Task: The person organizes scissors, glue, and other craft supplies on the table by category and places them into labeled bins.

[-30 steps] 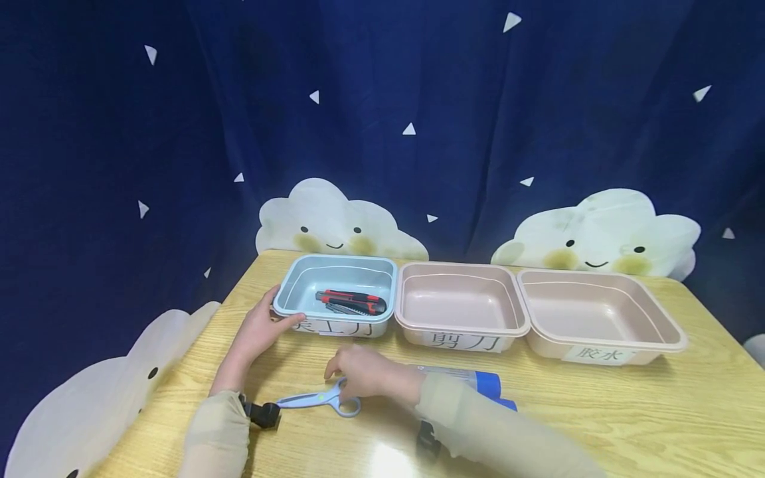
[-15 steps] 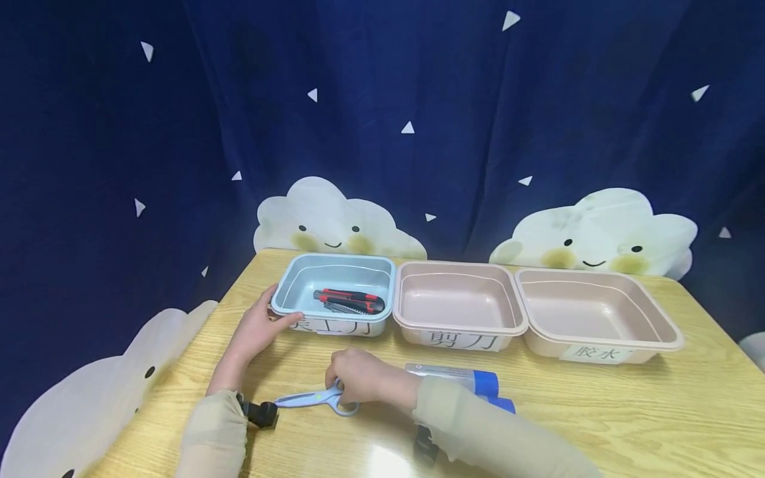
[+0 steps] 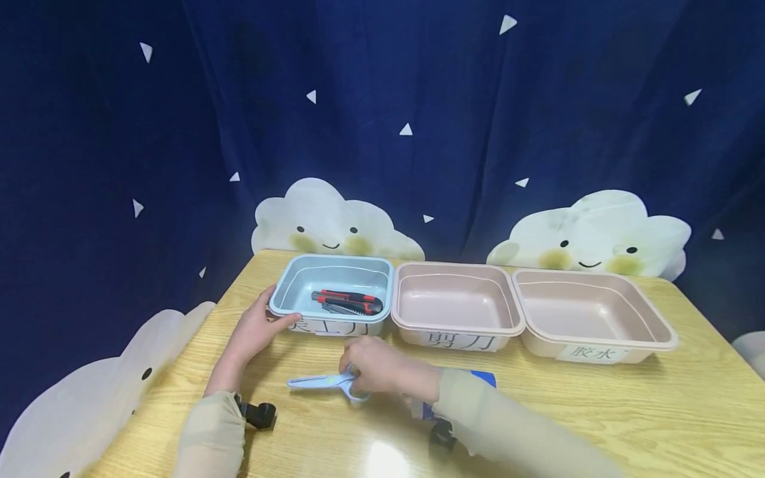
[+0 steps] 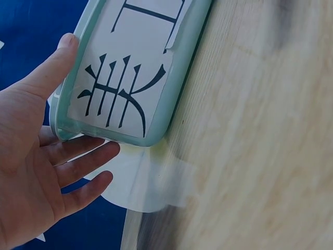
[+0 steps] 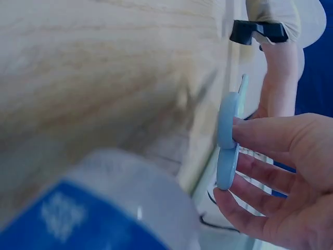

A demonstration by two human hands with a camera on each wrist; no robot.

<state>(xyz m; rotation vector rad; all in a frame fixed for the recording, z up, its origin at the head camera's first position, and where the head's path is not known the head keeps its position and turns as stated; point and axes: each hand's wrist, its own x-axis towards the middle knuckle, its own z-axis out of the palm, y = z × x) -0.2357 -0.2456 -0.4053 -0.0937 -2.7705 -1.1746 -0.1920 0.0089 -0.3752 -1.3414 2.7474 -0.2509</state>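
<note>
My right hand (image 3: 376, 364) pinches light blue scissors (image 3: 317, 382) by their handle loops, with the blades pointing left. In the right wrist view the thumb and fingers hold the scissors' handles (image 5: 227, 125). My left hand (image 3: 254, 332) rests at the left front corner of a light blue bin (image 3: 335, 317). Its thumb touches the rim, while the other fingers lie loosely extended along the end. Several black-and-red utility knives (image 3: 349, 302) lie inside that bin. Part of the right hand's grip is hidden in the head view.
Two pink bins, a middle one (image 3: 457, 330) and a right one (image 3: 600, 342), stand beside the blue bin, with paper labels on their fronts. Blue-capped bottles (image 3: 485, 378) lie under the right forearm, partly covered. A dark blue curtain (image 3: 382, 86) hangs behind the table (image 3: 597, 411).
The right hand has closed on the scissors' handles and moved a little right and away from me, carrying the scissors along. The left hand stays at the blue bin.
</note>
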